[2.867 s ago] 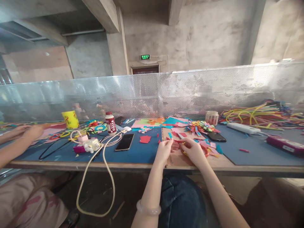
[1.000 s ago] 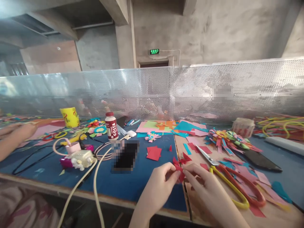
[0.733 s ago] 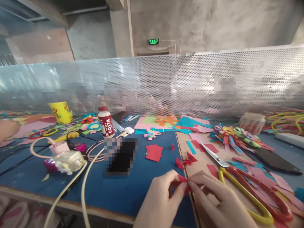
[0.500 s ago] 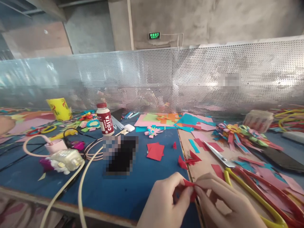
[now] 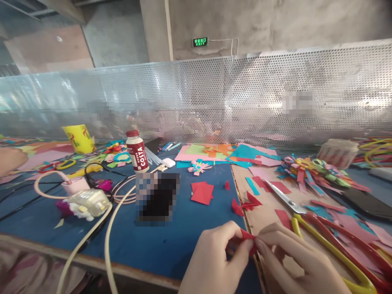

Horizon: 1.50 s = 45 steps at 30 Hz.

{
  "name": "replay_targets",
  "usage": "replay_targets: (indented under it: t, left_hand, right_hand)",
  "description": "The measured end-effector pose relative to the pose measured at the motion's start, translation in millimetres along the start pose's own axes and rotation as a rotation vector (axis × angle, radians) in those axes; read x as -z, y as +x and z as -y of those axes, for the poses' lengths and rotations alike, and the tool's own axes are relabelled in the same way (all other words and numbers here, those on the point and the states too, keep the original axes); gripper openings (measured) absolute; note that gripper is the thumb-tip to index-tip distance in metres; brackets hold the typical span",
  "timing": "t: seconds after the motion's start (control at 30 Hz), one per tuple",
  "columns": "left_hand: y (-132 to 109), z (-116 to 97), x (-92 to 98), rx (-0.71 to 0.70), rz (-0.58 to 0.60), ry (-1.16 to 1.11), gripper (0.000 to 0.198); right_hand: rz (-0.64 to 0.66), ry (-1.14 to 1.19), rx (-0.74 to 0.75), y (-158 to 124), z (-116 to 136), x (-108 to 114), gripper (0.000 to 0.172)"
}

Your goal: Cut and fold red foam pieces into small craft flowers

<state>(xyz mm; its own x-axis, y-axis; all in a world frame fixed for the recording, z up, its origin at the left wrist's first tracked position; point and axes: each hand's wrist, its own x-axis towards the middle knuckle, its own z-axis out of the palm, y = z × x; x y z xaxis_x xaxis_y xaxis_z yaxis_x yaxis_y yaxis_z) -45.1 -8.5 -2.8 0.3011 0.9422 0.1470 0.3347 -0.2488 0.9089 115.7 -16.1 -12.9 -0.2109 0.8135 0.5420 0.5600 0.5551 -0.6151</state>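
Observation:
My left hand (image 5: 214, 261) and my right hand (image 5: 297, 263) meet at the near table edge, both pinching a small folded red paper piece (image 5: 248, 237) between thumb and fingertips. Just beyond lie more folded red pieces (image 5: 246, 202) and flat red paper squares (image 5: 202, 192) on the blue mat (image 5: 171, 245). Scissors (image 5: 321, 228) with yellow and red handles lie right of my right hand on the brown board (image 5: 263, 212), blades pointing away.
A phone (image 5: 157, 198) lies left of centre. A Costa bottle (image 5: 137, 151), yellow cup (image 5: 78, 139), white earbud case (image 5: 168, 163), cables with a charger (image 5: 87, 202) stand at left. Coloured paper sheets (image 5: 226, 153), a paper flower (image 5: 309, 169), a perforated metal screen (image 5: 214, 102) lie behind. Another person's hand (image 5: 9, 159) is far left.
The view has come closer and lower over the table. My hands stayed together on the red piece, shifting slightly toward the near edge; the fingers keep working its fold.

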Motion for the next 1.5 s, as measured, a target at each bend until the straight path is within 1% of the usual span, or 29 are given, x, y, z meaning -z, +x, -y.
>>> replay_targets:
  t: [0.27, 0.4, 0.7, 0.87, 0.93, 1.1, 1.17, 1.27, 1.37, 1.5]
  left_hand:
    - [-1, -1, -0.2, 0.031, -0.019, 0.040, 0.017]
    - [-3, -6, 0.2, 0.041, -0.030, 0.038, 0.018]
    - [-11, -14, -0.6, -0.062, -0.044, -0.033, 0.024]
    - [-8, -16, -10.4, -0.072, -0.050, -0.147, 0.024]
    - [-5, -17, -16.2, -0.085, -0.073, -0.171, 0.023]
    - [6, -15, -32.1, -0.105, -0.123, -0.175, 0.025]
    - [11, -14, -37.2, -0.106, -0.123, -0.182, 0.024]
    - [16, -11, -41.3, -0.115, -0.106, -0.179, 0.023]
    - [17, -8, -41.2, -0.138, -0.054, -0.185, 0.026]
    - [14, -7, -38.9, -0.182, -0.032, -0.176, 0.028]
  right_hand:
    - [0.066, 0.081, -0.050, -4, 1, 0, 0.012]
    - [0.077, 0.073, -0.051, -5, 2, 0, 0.014]
    - [-0.022, -0.004, -0.012, -4, 2, 0, 0.017]
    - [-0.063, 0.002, -0.011, -4, 7, 9, 0.017]
    - [-0.071, -0.006, 0.004, -4, 7, 13, 0.017]
    - [-0.129, -0.076, -0.002, -2, -3, 19, 0.017]
    - [-0.156, -0.078, -0.024, -2, -8, 19, 0.017]
    - [-0.159, -0.002, -0.082, -3, -14, 19, 0.021]
    - [-0.131, 0.126, -0.139, -5, -14, 21, 0.024]
    - [-0.078, 0.303, -0.222, -9, -12, 24, 0.028]
